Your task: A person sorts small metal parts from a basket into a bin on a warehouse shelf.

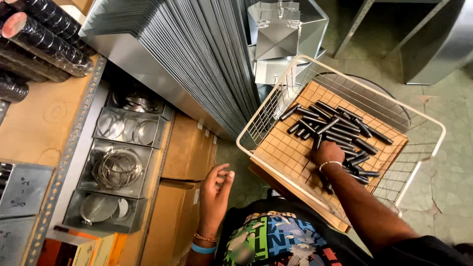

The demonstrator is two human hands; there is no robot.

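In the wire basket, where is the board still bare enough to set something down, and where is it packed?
The brown board in the white wire basket is bare along its near-left part, between the basket's left rim and the right hand. The far and right part is crowded with black tubes, where the right hand reaches in. The left hand hangs outside, by the cardboard boxes.

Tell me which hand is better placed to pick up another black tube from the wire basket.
Right. The right hand is already inside the wire basket, resting on the black tubes. The left hand hangs empty outside it, near the cardboard boxes.
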